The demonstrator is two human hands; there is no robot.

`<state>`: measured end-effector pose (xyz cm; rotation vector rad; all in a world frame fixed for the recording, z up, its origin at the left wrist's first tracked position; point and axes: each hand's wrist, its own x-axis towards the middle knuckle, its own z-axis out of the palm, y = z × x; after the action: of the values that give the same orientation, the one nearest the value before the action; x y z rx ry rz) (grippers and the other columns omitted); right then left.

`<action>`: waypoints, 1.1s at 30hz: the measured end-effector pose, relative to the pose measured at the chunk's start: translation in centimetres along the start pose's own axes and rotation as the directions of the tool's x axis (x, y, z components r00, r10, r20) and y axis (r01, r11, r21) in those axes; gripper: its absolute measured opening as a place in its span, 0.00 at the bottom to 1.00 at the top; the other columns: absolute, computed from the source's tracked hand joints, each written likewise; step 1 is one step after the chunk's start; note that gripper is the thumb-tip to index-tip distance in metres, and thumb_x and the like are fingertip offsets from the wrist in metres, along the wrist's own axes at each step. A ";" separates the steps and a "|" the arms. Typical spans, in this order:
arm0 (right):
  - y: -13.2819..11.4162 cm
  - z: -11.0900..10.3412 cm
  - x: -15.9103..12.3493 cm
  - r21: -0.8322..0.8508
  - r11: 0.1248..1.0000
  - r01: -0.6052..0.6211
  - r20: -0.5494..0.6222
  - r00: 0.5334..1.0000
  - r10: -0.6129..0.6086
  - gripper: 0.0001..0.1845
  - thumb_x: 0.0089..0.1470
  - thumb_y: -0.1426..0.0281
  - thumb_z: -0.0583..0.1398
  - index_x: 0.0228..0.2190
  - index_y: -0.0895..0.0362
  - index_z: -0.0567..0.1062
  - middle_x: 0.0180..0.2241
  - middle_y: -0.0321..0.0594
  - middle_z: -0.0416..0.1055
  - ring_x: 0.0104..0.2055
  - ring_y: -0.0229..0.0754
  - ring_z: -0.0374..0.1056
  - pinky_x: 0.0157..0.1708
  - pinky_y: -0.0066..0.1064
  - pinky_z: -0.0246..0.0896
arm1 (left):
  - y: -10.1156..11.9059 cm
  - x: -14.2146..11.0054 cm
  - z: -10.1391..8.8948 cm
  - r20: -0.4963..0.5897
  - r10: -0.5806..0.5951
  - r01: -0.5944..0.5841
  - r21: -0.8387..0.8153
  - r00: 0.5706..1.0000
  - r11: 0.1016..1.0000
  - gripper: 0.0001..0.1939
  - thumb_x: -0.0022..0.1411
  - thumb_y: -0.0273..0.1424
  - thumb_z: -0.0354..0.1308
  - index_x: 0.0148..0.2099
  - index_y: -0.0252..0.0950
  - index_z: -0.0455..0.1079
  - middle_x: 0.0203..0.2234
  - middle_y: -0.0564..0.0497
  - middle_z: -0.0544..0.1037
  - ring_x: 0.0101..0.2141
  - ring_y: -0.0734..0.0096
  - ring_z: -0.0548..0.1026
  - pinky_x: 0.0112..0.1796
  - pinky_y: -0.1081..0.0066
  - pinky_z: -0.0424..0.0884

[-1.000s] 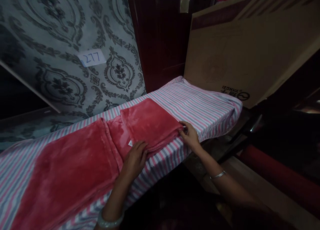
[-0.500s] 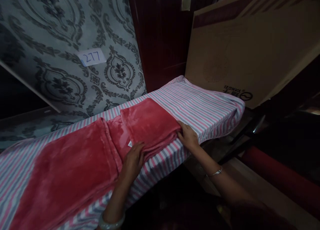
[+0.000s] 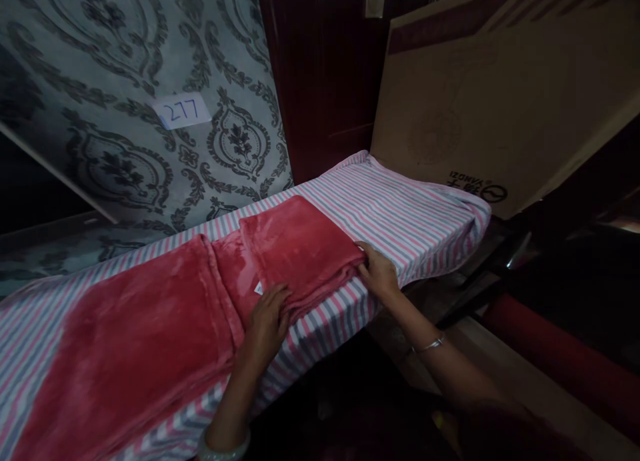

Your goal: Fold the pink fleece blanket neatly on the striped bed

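Although the near left corner of the red blanket (image 3: 140, 341) is cut off by the lower frame edge, its folded right section is visible on the striped cloth (image 3: 400, 207). Print on the white tag (image 3: 259, 288) is illegible (too small). The left hand (image 3: 269, 317) rests unclenched, fingers extended, on the blanket's near side by the tag. The right hand (image 3: 379, 271) grips the near right corner between thumb and fingers.

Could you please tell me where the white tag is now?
In the head view, the white tag lies left of centre on the red blanket, close to the left hand.
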<state>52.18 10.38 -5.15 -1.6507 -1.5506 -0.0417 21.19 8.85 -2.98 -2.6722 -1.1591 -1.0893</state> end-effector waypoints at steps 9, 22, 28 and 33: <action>0.6 -0.1 0.5 0.149 0.986 -0.068 -0.030 0.997 0.073 0.25 0.47 0.75 0.52 0.46 0.54 0.78 0.38 0.39 0.79 0.39 0.46 0.73 0.41 0.34 0.67 | 0.6 -0.7 0.3 0.049 0.010 -0.014 0.095 0.999 0.995 0.20 0.62 0.20 0.48 0.52 0.37 0.72 0.50 0.42 0.79 0.51 0.59 0.78 0.51 0.56 0.77; 2.1 1.0 -0.7 0.059 0.995 -0.080 -0.039 0.996 0.082 0.27 0.49 0.66 0.53 0.49 0.55 0.78 0.31 0.41 0.77 0.24 0.45 0.66 0.30 0.36 0.63 | 2.3 -1.4 0.5 0.133 -0.063 0.034 0.209 0.989 0.977 0.23 0.59 0.16 0.50 0.54 0.37 0.72 0.54 0.40 0.77 0.56 0.56 0.74 0.56 0.50 0.72; 2.1 1.1 -0.8 0.026 0.998 -0.059 -0.038 0.997 0.060 0.27 0.50 0.64 0.52 0.49 0.56 0.78 0.35 0.43 0.78 0.27 0.46 0.69 0.29 0.36 0.63 | 3.4 0.7 -3.1 0.236 -0.157 0.177 -0.070 0.959 0.982 0.15 0.62 0.26 0.55 0.50 0.36 0.75 0.48 0.42 0.80 0.50 0.58 0.78 0.52 0.58 0.74; 2.0 1.1 -0.8 -0.007 0.997 -0.074 -0.035 0.997 0.074 0.27 0.51 0.63 0.51 0.49 0.56 0.78 0.34 0.44 0.78 0.28 0.48 0.70 0.29 0.36 0.63 | -1.0 8.4 -6.3 0.231 -0.503 0.533 -0.088 0.833 0.842 0.13 0.67 0.30 0.50 0.41 0.36 0.76 0.37 0.47 0.82 0.39 0.65 0.79 0.44 0.69 0.72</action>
<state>53.06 10.60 -7.37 -1.7043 -1.4640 -0.0369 20.81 13.07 6.68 -2.6916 -2.0117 -0.9997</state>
